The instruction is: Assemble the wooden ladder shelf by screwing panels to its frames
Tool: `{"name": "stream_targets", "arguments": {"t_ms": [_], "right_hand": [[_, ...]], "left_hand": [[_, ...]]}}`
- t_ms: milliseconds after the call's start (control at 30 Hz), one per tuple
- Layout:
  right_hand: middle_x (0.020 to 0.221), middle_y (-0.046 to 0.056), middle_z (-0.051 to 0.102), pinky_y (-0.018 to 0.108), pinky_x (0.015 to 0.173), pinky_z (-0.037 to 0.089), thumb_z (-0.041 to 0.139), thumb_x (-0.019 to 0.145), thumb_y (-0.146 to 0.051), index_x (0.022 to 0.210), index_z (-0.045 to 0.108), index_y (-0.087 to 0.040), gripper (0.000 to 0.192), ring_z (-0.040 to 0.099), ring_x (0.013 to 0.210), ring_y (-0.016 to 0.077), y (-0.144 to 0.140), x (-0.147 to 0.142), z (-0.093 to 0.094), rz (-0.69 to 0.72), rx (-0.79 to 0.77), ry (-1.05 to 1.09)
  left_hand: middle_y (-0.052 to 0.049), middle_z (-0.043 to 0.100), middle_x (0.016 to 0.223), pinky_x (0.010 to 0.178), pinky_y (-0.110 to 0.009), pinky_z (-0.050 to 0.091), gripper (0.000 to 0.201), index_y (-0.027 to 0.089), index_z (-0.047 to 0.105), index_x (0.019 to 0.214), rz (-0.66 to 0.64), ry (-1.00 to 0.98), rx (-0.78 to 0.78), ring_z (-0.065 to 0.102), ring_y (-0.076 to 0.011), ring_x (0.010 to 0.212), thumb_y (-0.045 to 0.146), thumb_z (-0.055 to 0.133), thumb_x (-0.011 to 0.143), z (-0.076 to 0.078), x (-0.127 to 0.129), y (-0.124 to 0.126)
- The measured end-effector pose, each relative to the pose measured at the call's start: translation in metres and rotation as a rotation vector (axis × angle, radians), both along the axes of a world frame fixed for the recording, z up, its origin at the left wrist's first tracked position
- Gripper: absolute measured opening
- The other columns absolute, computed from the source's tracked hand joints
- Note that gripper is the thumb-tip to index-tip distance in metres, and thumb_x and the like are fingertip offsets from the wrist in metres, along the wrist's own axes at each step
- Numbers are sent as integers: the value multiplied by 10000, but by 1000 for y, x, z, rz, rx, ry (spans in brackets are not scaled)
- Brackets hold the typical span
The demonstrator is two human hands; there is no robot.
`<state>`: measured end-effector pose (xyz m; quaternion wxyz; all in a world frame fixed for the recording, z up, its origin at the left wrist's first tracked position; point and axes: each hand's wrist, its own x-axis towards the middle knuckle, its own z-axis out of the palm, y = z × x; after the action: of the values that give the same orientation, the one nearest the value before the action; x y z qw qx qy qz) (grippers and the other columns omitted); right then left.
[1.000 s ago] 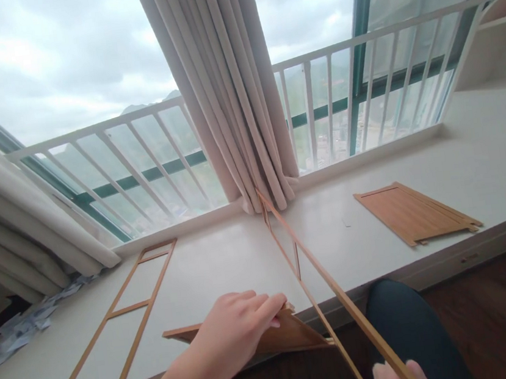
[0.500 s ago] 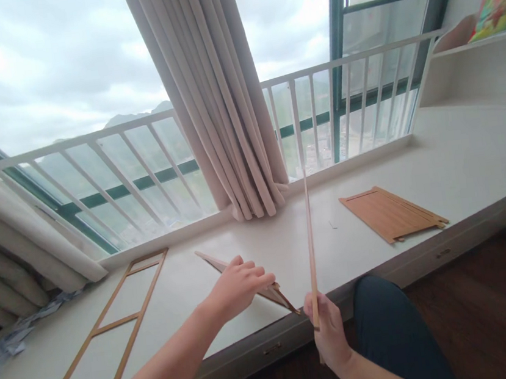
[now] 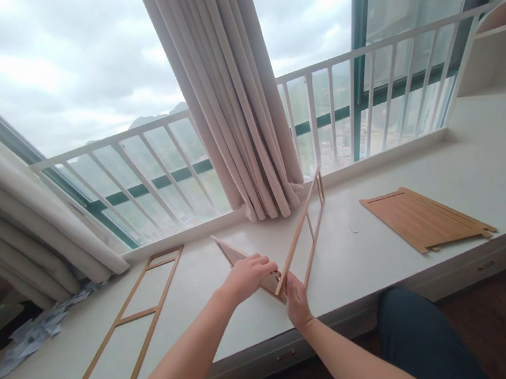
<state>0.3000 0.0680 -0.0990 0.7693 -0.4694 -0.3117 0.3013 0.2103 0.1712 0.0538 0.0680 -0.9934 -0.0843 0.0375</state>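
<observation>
The board is tilted over the white ledge, on the person's side of the middle curtain and slightly left of its foot. The left hand holds it from above, fingers curled over its near end. Beside it, the frame stands on edge, its far end reaching to the right of the curtain's foot. The right hand is closed around the frame's near end. Board and frame come together at the two hands; whether they touch or are joined there, I cannot tell.

As I judge it, little is put together so far: these two pieces are being handled at their meeting ends, while two others lie separate and untouched. The second frame lies flat, left of the curtain; the second board lies flat, right of it. Loose papers lie farthest left of the curtain.
</observation>
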Motion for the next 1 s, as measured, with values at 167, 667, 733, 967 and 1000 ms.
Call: {"name": "stream_targets", "arguments": {"t_ms": [167, 667, 733, 967, 1000], "right_hand": [[814, 44, 603, 356, 769, 495, 343, 1014, -688, 857, 633, -241, 555, 549, 787, 221, 16, 7, -11, -70, -2, -93], [964, 48, 594, 416, 881, 464, 359, 1027, -680, 1037, 614, -230, 516, 546, 908, 236, 30, 34, -35, 9, 110, -304], [980, 51, 603, 407, 890, 468, 348, 1044, -645, 1050, 614, -232, 492, 553, 927, 234, 27, 37, -33, 40, 114, -322], [924, 24, 554, 358, 834, 472, 325, 1059, -619, 1068, 592, -233, 469, 532, 867, 207, 16, 41, -30, 61, 109, -339], [938, 27, 563, 360, 844, 471, 331, 1056, -628, 1080, 591, -235, 471, 539, 882, 209, 14, 41, -29, 65, 109, -344]], "left_hand": [[-61, 690, 1047, 908, -301, 485, 192, 197, 637, 1057, 62, -89, -287, 588, -200, 1012, 197, 446, 1046, -9, -5, 12], [-66, 675, 1071, 959, -378, 472, 198, 228, 663, 1122, 56, -196, -490, 535, -238, 1069, 205, 489, 1030, -18, -4, 21], [-66, 679, 1139, 1005, -392, 468, 185, 232, 651, 1164, 49, -207, -478, 533, -244, 1128, 226, 536, 1020, -16, -6, 19], [-62, 668, 1314, 1104, -438, 453, 291, 243, 613, 1293, 63, -219, -404, 521, -255, 1247, 277, 603, 1004, -12, -12, 19], [-62, 663, 1330, 1115, -439, 449, 304, 245, 607, 1309, 59, -225, -396, 521, -252, 1256, 270, 598, 1006, -12, -12, 20]]}}
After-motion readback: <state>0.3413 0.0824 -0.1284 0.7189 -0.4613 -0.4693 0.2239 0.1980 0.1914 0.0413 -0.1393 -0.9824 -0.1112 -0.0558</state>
